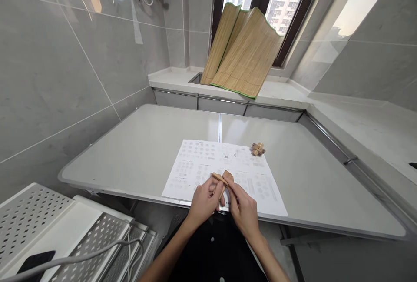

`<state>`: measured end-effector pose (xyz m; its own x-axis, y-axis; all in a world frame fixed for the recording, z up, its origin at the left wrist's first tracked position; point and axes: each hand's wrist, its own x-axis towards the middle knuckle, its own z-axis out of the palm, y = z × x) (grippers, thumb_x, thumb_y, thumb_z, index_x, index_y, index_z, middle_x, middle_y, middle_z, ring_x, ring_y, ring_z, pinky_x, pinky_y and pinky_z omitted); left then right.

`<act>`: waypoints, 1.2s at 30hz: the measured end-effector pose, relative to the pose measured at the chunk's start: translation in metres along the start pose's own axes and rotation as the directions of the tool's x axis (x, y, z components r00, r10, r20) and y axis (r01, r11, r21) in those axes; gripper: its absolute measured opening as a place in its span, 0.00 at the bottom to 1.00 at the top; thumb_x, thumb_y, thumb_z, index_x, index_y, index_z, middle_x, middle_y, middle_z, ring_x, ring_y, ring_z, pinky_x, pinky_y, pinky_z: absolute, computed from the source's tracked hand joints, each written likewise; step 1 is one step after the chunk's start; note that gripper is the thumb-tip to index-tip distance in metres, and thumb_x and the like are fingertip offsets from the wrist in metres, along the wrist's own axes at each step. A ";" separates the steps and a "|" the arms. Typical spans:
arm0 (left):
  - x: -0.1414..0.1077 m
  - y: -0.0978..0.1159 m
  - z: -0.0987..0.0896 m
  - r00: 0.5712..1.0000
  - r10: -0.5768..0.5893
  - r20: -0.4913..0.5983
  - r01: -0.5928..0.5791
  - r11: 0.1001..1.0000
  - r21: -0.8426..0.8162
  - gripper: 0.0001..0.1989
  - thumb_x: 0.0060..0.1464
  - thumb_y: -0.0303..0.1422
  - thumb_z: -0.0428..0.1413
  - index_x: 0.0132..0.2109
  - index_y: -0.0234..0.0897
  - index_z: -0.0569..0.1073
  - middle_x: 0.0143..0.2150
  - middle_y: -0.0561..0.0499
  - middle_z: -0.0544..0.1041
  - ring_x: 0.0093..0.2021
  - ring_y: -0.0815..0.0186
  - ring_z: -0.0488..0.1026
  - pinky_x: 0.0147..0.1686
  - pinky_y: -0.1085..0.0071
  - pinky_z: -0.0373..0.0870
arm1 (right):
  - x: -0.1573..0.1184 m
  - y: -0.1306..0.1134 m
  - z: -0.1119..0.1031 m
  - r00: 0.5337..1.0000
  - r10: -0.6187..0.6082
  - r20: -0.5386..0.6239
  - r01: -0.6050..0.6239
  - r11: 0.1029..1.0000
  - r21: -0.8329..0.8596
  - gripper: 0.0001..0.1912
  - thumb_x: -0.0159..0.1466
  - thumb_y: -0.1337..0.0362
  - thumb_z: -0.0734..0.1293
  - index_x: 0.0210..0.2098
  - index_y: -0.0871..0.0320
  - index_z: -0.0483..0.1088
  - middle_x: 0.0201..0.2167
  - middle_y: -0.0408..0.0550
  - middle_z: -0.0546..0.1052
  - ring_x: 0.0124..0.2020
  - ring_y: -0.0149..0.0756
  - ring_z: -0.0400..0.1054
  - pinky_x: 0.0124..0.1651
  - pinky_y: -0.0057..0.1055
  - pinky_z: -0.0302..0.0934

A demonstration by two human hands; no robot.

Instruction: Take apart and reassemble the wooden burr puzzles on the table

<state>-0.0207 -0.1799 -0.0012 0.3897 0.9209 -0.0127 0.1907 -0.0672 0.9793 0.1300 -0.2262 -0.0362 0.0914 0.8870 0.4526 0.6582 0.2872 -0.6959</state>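
Left hand (206, 197) and right hand (243, 208) pinch small wooden puzzle pieces (220, 178) over the near middle of a printed sheet (276, 207).
From my end, the fingertips nearly meet around the wood, each hand gripping between thumb and fingers. I judge the pieces light, stiff and hard to break, perhaps slightly slick on smooth faces; I'd take each by its long flat sides, leaving the ends free. A wooden burr puzzle (258, 149) sits at the sheet's far right corner on the pale table (130, 143). The fingers hide from me how many pieces there are, any notches, and whether they interlock. The sheet's print is too faint to read, and both forearms run out of my view at the near edge.
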 end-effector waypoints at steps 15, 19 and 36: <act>0.000 -0.006 0.001 1.000 -0.003 -0.021 0.004 1.000 0.029 0.18 0.68 0.49 0.49 0.39 0.40 0.70 0.21 0.56 0.76 0.18 0.68 0.70 0.25 0.73 0.67 | 0.002 -0.003 -0.001 1.000 -0.002 0.026 0.001 1.000 0.017 0.24 0.77 0.65 0.55 0.69 0.44 0.65 0.63 0.46 0.76 0.54 0.40 0.78 0.45 0.31 0.74; 0.000 -0.005 0.002 1.000 0.002 -0.027 -0.001 0.999 0.032 0.18 0.68 0.49 0.49 0.38 0.40 0.70 0.21 0.56 0.76 0.18 0.68 0.70 0.25 0.73 0.67 | 0.003 -0.003 0.000 1.000 0.014 0.023 -0.014 1.000 0.021 0.25 0.77 0.65 0.54 0.71 0.43 0.62 0.65 0.45 0.74 0.57 0.41 0.76 0.46 0.32 0.73; -0.001 -0.004 0.000 1.000 0.001 -0.020 0.000 0.999 0.043 0.18 0.69 0.49 0.48 0.39 0.41 0.69 0.21 0.56 0.76 0.19 0.68 0.70 0.26 0.73 0.68 | 0.004 -0.007 -0.001 0.999 0.004 0.045 -0.004 1.000 -0.001 0.25 0.78 0.64 0.53 0.69 0.42 0.65 0.60 0.45 0.78 0.47 0.38 0.80 0.38 0.29 0.72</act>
<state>-0.0221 -0.1804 -0.0048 0.3719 0.9282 -0.0075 0.2294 -0.0841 0.9697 0.1271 -0.2254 -0.0291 0.0600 0.9035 0.4243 0.6588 0.2836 -0.6969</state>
